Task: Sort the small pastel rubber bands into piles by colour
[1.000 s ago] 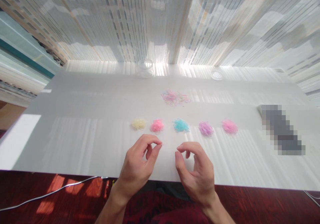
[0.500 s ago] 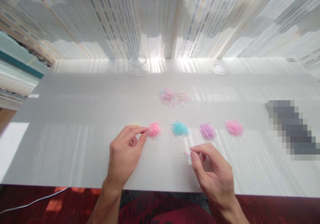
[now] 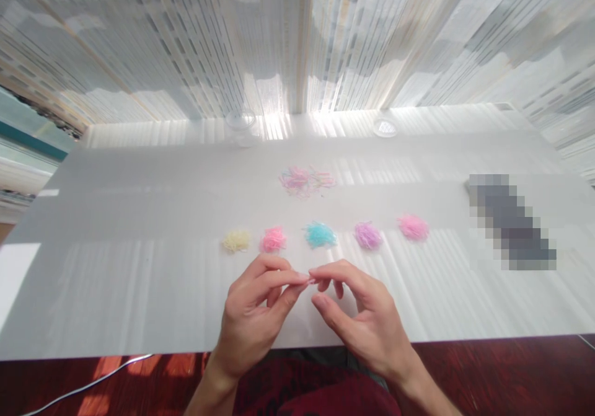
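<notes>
A pale pink rubber band [image 3: 311, 281], thin and mostly hidden, lies between my two hands. My left hand [image 3: 260, 310] pinches it with thumb and index finger. The curled fingers of my right hand [image 3: 365, 320] meet its other end, with the thumb held apart below; whether more bands sit in those fingers is hidden. Beyond my hands, small rubber bands lie in a row of piles: yellow [image 3: 236, 240], coral pink [image 3: 273, 239], turquoise [image 3: 320, 234], purple [image 3: 368, 235] and light pink [image 3: 413, 227]. Farther back is a loose mixed-colour pile [image 3: 305, 181].
A clear jar [image 3: 242, 129] stands at the table's far edge by the curtain [image 3: 195, 44]. Right of it lies a round clear lid [image 3: 385, 128]. A pixelated dark object [image 3: 511, 217] rests on the white table [image 3: 116, 217] at the right. A white cable [image 3: 88, 386] crosses the floor.
My left hand has moved from the coral pink pile back to my right hand. The strands that stuck out of my right hand are now mostly hidden. The camera view has shifted.
</notes>
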`<action>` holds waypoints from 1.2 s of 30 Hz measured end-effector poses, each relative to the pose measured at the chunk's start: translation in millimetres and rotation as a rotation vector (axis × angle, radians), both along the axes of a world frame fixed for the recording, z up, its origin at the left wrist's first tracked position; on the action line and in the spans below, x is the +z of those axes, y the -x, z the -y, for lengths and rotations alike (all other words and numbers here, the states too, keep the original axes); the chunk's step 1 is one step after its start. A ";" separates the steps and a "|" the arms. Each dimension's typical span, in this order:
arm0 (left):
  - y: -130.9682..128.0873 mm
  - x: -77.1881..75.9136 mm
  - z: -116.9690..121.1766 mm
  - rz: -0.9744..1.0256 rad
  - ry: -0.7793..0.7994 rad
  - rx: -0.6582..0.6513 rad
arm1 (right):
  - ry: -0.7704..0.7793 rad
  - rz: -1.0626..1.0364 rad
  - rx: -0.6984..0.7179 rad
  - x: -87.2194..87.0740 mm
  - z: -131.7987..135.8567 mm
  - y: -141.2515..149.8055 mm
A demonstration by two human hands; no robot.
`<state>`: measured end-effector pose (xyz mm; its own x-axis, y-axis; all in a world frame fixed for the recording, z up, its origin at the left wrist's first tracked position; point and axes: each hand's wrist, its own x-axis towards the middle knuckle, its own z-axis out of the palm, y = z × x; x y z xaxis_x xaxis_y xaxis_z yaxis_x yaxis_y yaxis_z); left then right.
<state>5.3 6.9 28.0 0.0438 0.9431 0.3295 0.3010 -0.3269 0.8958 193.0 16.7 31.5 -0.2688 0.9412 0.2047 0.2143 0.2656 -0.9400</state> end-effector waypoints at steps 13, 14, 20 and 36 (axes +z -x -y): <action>-27.1 0.7 -3.4 -0.198 -0.085 -0.097 | -0.128 0.151 -0.131 7.7 8.6 -38.1; -29.4 0.0 -5.0 -0.221 -0.101 -0.107 | -0.147 0.168 -0.138 8.8 7.8 -42.2; -34.0 -9.8 -9.4 -0.376 -0.136 -0.130 | -0.240 0.355 -0.394 3.4 -11.3 -90.3; -24.6 -19.6 -4.1 -0.485 -0.083 -0.057 | -0.121 0.479 -0.683 -26.2 -41.5 -136.7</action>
